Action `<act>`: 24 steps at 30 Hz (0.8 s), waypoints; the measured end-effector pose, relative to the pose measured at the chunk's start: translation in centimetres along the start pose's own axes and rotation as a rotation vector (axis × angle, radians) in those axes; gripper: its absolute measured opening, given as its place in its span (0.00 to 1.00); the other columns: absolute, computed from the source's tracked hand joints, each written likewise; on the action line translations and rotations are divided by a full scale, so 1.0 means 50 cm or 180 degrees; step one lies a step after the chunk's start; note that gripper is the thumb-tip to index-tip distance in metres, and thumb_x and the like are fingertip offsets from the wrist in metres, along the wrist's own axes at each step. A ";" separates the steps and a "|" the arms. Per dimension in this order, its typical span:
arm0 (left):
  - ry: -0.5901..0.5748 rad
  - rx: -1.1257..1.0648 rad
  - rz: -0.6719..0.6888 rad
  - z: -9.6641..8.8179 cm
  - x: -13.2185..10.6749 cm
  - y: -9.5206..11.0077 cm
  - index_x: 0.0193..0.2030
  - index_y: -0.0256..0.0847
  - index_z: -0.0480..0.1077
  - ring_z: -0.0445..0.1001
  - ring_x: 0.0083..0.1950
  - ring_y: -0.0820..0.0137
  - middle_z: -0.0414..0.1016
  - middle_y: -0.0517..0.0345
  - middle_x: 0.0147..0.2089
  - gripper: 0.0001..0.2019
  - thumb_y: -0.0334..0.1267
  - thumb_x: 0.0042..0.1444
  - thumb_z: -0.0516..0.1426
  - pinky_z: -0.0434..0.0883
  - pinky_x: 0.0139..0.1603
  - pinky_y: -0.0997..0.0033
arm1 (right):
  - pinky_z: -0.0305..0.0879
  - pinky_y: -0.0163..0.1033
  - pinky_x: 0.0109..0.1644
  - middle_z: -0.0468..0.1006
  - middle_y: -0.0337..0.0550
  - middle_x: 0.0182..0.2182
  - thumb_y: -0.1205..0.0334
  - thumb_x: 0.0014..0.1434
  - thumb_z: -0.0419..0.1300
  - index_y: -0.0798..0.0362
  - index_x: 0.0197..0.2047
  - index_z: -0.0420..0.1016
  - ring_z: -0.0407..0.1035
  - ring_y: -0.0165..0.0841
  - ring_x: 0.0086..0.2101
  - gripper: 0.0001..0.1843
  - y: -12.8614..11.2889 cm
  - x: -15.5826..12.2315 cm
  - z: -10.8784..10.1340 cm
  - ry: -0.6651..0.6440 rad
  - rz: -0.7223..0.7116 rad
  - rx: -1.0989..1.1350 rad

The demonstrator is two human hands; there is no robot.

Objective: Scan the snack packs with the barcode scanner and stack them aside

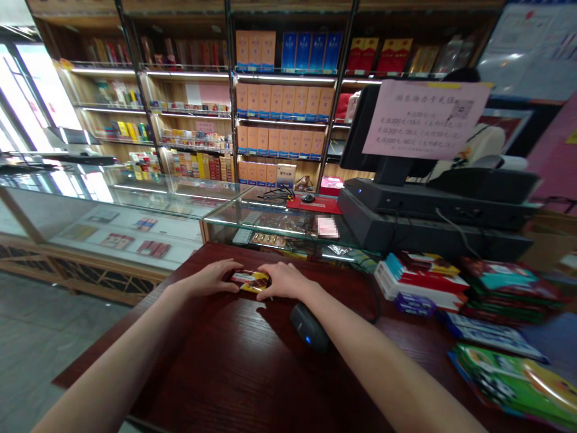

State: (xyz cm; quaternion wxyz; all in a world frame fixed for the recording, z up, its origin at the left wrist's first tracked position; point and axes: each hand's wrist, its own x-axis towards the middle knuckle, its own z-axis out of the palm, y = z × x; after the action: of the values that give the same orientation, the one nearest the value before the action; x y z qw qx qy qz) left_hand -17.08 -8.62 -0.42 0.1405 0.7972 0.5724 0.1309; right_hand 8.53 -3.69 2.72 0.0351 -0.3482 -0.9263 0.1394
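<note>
Fingers [229, 272] of both hands were curled closed over a small flat box [250, 280], gripping it from either side, with the left hand [205, 279] at one end and the right hand [283, 281] at the other. The box was red, yellow and white, with a glossy surface, and its print was too small to read. It sat near the far edge of a dark red wooden table [225, 367], with the hands partly covering it.

Just below the right hand lay a black scanner [309, 326] showing a small blue light, and a thin black cable [375, 300] curved away from it. Farther right, stacks of bright packets [421, 282] and [509, 288] were piled on the table, with a green packet [514, 385] at the near corner.

Beyond the table stood a glass display case [279, 219] carrying a red mat [313, 204] and a computer mouse [308, 198]. To the right was a black till [433, 210] with a pink paper notice [426, 119] fixed to its screen. Shelves [283, 99] behind held rows of orange, blue and red boxes.
</note>
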 end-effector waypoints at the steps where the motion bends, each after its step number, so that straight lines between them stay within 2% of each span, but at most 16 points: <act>1: 0.0046 -0.0023 -0.0003 0.003 0.001 -0.005 0.64 0.41 0.66 0.66 0.68 0.55 0.69 0.46 0.66 0.33 0.52 0.52 0.62 0.63 0.66 0.60 | 0.63 0.54 0.57 0.76 0.51 0.57 0.43 0.47 0.71 0.46 0.65 0.67 0.69 0.52 0.56 0.44 0.000 0.002 0.001 0.0020 -0.0011 -0.0038; 6: 0.0080 -0.0150 -0.0054 0.012 0.007 -0.019 0.64 0.40 0.65 0.69 0.65 0.57 0.70 0.45 0.65 0.35 0.50 0.51 0.63 0.64 0.66 0.61 | 0.63 0.54 0.57 0.74 0.53 0.59 0.51 0.50 0.71 0.49 0.68 0.62 0.68 0.52 0.58 0.44 0.004 0.016 0.012 0.0110 -0.0036 -0.0099; 11: 0.0044 -0.0313 -0.0147 0.010 0.010 -0.019 0.65 0.39 0.64 0.69 0.66 0.57 0.69 0.46 0.66 0.36 0.50 0.50 0.63 0.63 0.66 0.62 | 0.62 0.54 0.58 0.73 0.51 0.61 0.51 0.52 0.69 0.46 0.68 0.62 0.67 0.50 0.59 0.42 0.011 0.022 0.020 0.0086 0.0011 -0.0081; 16: 0.0018 -0.0419 -0.0159 0.010 0.012 -0.012 0.66 0.39 0.63 0.68 0.66 0.57 0.68 0.46 0.67 0.37 0.50 0.50 0.63 0.63 0.66 0.62 | 0.63 0.56 0.58 0.73 0.54 0.61 0.52 0.53 0.68 0.50 0.68 0.61 0.68 0.52 0.58 0.42 0.018 0.024 0.023 0.0077 -0.0040 -0.0054; 24: -0.0017 -0.0248 -0.0097 0.010 0.016 -0.009 0.65 0.40 0.64 0.69 0.65 0.55 0.70 0.46 0.66 0.37 0.50 0.48 0.64 0.64 0.66 0.60 | 0.63 0.56 0.59 0.72 0.51 0.62 0.52 0.53 0.68 0.47 0.68 0.62 0.67 0.52 0.59 0.41 0.021 0.024 0.027 0.0085 -0.0061 0.0036</act>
State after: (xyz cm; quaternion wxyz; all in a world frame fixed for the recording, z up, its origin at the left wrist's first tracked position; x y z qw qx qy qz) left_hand -17.05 -7.78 -0.99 0.1749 0.7827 0.5785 0.1488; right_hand 8.07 -2.50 1.08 0.0508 -0.3408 -0.9283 0.1397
